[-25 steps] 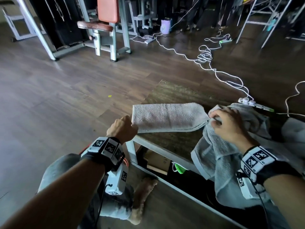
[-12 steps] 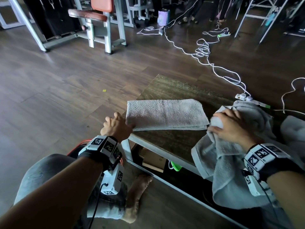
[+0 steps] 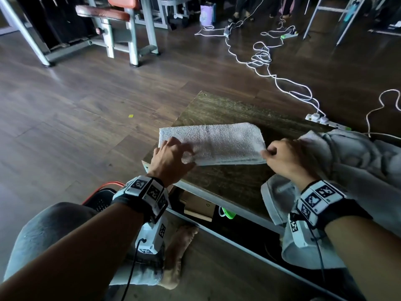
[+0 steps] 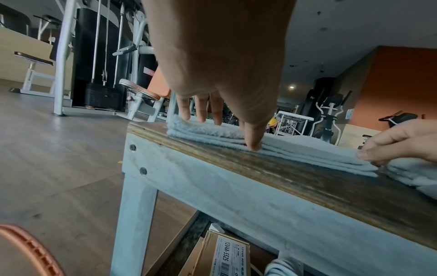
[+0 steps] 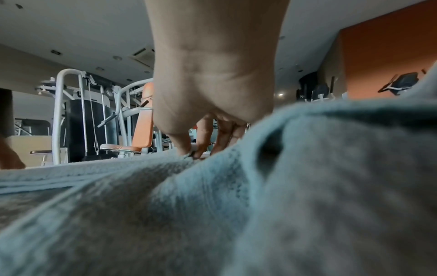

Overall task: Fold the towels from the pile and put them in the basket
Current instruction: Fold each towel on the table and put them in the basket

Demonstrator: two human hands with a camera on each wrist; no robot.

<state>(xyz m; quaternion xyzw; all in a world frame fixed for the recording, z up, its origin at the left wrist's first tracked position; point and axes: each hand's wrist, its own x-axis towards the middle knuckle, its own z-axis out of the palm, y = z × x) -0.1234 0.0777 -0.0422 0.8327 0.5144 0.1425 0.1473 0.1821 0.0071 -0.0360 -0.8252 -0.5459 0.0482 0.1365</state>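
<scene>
A folded pale grey towel (image 3: 217,142) (image 4: 295,147) lies on the dark wooden table (image 3: 227,109) near its left end. My left hand (image 3: 181,149) (image 4: 220,121) presses on the towel's left end with straight, spread fingers. My right hand (image 3: 266,152) (image 4: 369,155) (image 5: 192,155) pinches the towel's right end between thumb and curled fingers. The pile of loose grey towels (image 3: 358,161) (image 5: 307,186) sits just right of that hand and hangs over the table's front edge. The basket's red rim (image 3: 104,185) (image 4: 30,246) shows on the floor below my left wrist.
A cardboard box (image 3: 199,207) (image 4: 224,255) and a green object (image 3: 227,213) sit under the table. A power strip (image 3: 319,118) with white cables (image 3: 271,68) lies on the floor beyond the table. A gym machine (image 3: 121,25) stands far left. My knee (image 3: 54,231) is by the basket.
My left hand let go of the towel's left corner and now lies flat on its top. My right hand moved left off the pile to the towel's right end.
</scene>
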